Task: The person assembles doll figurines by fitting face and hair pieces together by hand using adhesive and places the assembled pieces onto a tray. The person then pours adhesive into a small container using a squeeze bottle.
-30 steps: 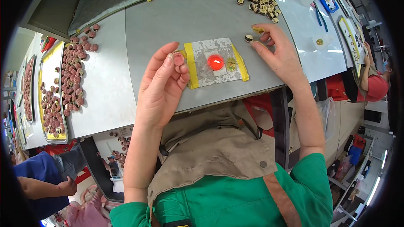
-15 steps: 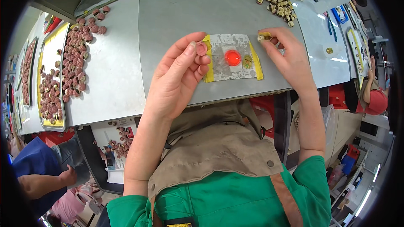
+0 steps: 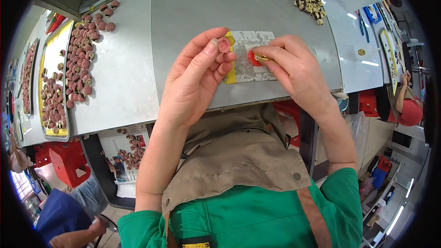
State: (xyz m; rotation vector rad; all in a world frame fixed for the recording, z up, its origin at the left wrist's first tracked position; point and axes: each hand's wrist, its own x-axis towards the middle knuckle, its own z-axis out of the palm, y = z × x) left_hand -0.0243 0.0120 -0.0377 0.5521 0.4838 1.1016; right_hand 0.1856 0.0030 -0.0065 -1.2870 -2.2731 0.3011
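Between the thumb and fingers of my left hand (image 3: 190, 76) is a small pink hollow cup-shaped piece (image 3: 224, 45), its opening facing up. My right hand (image 3: 298, 66) pinches a small cream-and-dark piece (image 3: 260, 57) right at a shallow red dish (image 3: 252, 58); whether it touches the red inside I cannot tell. The dish rests on a worn white sheet (image 3: 241, 71) with yellow tape (image 3: 231, 74) down its left side. My right hand covers the sheet's right part.
Several pink bumpy pieces (image 3: 79, 66) lie in a heap at the left, beside a yellow-lined tray (image 3: 63, 41) of similar pieces. Cream-and-dark pieces (image 3: 310, 2) are heaped at the far right. Blue-handled pliers (image 3: 363, 26) lie farther right. An open drawer (image 3: 98, 167) sits below the table.
My right hand has moved left with its small piece, from beside the sheet to the red dish. My left hand still holds the pink piece, barely shifted. The co-worker at lower left has moved.
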